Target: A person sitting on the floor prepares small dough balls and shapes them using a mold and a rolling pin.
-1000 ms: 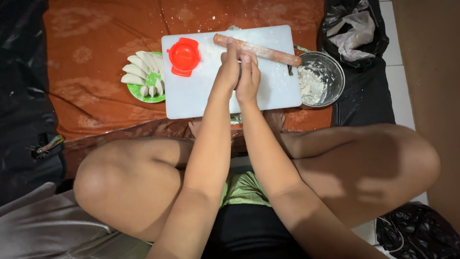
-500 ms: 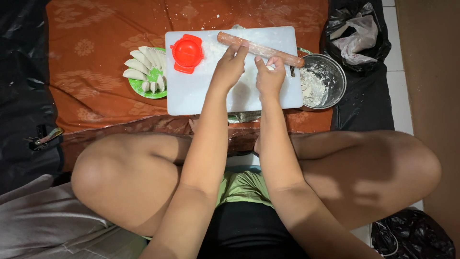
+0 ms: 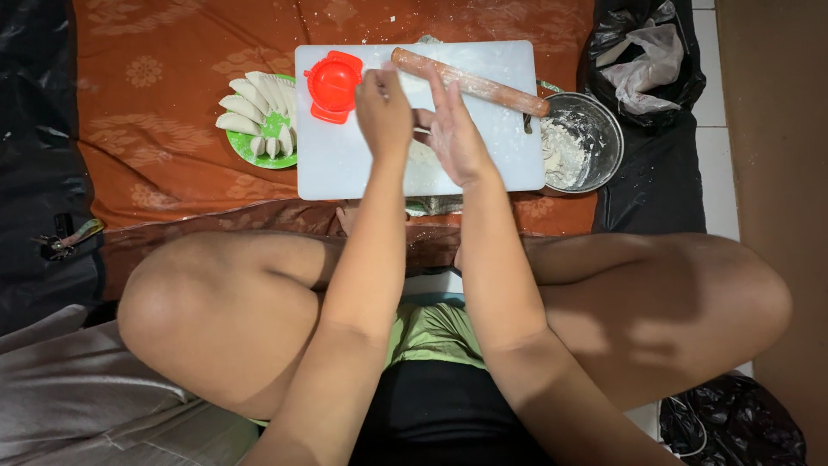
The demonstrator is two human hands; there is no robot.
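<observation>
Bare knees and crossed legs fill the lower frame; person sits on the floor, both forearms reaching up-frame to the work area.

Left hand (image 3: 385,112) and right hand (image 3: 455,129) are raised over the white rectangular plastic cutting board (image 3: 345,164), palms facing each other, fingers extended, right palm floury. Small gap between the palms. Cannot tell whether a bit of dough sits between them; nothing visibly pinched.

Change vs half a second ago: hands were apart, right one up by the pin; a second ago they were pressed together. Now they've come back toward each other, so I read it as a palm-rolling or flour-rubbing cycle, not a pickup.

Pale flat dough piece (image 3: 423,155) lies on the board just below the hands. Red round hinged plastic dumpling press (image 3: 333,84) is upper left of the board, just left of the left hand. Long wooden rolling pin (image 3: 470,82) lies diagonally across the board's top right.

Further out: green round plate of folded white dumplings (image 3: 256,116) left of the board, round steel bowl with flour (image 3: 580,142) right of it, all on an orange patterned cloth (image 3: 164,78).
</observation>
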